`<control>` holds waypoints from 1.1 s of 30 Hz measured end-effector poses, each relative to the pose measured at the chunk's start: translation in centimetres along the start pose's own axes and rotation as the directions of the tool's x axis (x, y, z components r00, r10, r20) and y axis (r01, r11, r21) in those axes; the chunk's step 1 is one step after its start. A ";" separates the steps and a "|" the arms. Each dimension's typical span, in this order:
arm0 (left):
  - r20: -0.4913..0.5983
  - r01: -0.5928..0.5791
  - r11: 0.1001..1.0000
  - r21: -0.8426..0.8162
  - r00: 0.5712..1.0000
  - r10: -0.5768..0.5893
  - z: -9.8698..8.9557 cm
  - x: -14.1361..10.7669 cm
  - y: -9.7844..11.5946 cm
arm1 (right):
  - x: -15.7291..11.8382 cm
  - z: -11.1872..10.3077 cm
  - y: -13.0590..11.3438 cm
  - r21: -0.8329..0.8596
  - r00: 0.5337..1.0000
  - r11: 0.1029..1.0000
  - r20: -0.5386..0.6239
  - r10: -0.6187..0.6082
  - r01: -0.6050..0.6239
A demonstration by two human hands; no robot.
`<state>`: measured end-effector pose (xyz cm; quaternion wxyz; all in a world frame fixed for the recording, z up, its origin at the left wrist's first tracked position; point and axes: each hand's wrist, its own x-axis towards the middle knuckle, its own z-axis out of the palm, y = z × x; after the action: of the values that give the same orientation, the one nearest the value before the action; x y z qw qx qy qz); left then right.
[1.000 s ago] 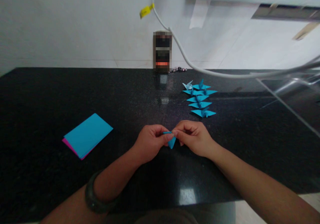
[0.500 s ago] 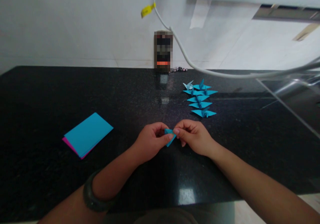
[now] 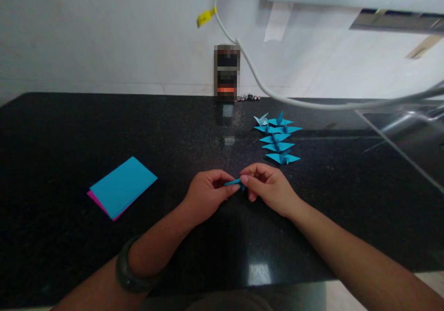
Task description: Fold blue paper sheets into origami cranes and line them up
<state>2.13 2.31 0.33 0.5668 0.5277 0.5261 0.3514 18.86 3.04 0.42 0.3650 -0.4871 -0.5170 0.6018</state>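
Note:
A small folded piece of blue paper (image 3: 232, 182) is pinched between my two hands, seen nearly edge-on and partly hidden by the fingers. My left hand (image 3: 209, 194) grips its left end between thumb and forefinger. On the right end, my right hand (image 3: 268, 186) closes thumb and fingertips. Beyond my right hand lie several blue paper cranes (image 3: 283, 158) in a loose column, with one paler, smaller crane (image 3: 261, 119) at the far left of the group. To the left, a stack of blue paper sheets (image 3: 123, 187) lies on the counter, a pink sheet (image 3: 100, 205) showing beneath.
The black speckled counter (image 3: 180, 131) meets a white wall. Against the wall stands a phone-like object (image 3: 227, 73), its screen blurred out, with a beaded strand (image 3: 250, 97) beside it. A white cable (image 3: 255, 73) with a yellow tag (image 3: 206, 17) hangs across the back right.
The folded blue paper has turned from showing a broad triangular face to a thin edge. My right fingers have shifted slightly; both hands still grip it.

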 end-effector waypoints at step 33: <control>0.021 0.089 0.980 -0.179 0.996 -0.087 0.2 0.0 0.5 | -1.0 0.2 0.9 -0.557 0.947 0.786 0.004 -0.322 0.269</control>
<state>2.39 2.36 0.79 0.6305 0.4527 0.5114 0.3687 18.94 1.85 -0.28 0.3222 -0.5113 -0.7206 0.3399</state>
